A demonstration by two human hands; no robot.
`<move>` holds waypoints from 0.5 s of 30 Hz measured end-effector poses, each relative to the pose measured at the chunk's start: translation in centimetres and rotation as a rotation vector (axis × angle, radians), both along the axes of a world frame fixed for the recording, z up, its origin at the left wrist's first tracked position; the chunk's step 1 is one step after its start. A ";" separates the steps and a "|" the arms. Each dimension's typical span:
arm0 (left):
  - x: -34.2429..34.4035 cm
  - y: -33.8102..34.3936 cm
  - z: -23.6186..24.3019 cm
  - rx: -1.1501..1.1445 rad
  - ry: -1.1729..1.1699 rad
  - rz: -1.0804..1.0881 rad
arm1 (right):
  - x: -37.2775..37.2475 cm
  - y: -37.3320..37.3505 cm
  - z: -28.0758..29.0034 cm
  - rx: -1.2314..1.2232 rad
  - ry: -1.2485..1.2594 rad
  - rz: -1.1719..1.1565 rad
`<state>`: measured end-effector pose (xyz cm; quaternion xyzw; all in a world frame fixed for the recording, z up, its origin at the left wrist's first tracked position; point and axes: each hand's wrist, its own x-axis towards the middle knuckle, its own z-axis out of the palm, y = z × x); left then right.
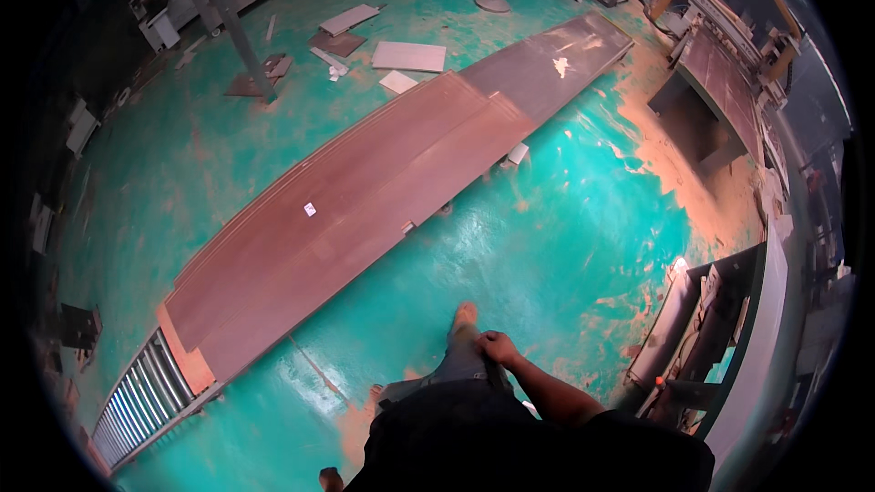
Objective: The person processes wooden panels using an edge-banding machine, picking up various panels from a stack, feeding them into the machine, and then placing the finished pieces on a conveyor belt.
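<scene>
My right hand (pixel 495 346) hangs in front of my right thigh, its fingers curled inward. Whether anything is inside them is hidden. Only a dark bit of my left hand (pixel 330 479) shows at the lower edge, and its fingers cannot be made out. Both hands are apart from the long stack of brown boards (pixel 365 191), which lies diagonally ahead of me. A small white label (pixel 310 210) sits on the top board. Under the near left end of the stack, a roller conveyor (pixel 146 396) shows its metal rollers.
A grey-brown surface (pixel 570 59) continues beyond the boards. Loose panels (pixel 409 56) lie on the green floor past the stack, near a grey post (pixel 235 23). At right stand a brown-topped machine table (pixel 720 82) with sawdust (pixel 702 191) around it and a rack of long pieces (pixel 697 337).
</scene>
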<state>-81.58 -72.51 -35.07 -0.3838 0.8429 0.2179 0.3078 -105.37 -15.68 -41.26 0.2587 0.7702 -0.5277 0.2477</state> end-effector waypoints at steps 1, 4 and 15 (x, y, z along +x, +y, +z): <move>-3.5 0.4 -0.9 0.070 -0.047 -0.076 | -1.7 1.6 1.8 -0.158 -0.042 -0.147; -11.0 5.6 -5.4 0.537 0.631 0.070 | -5.5 6.8 2.9 -0.152 -0.089 -0.262; -9.5 11.2 -0.9 0.623 0.172 0.928 | -13.9 7.3 -0.8 -0.064 -0.267 -0.065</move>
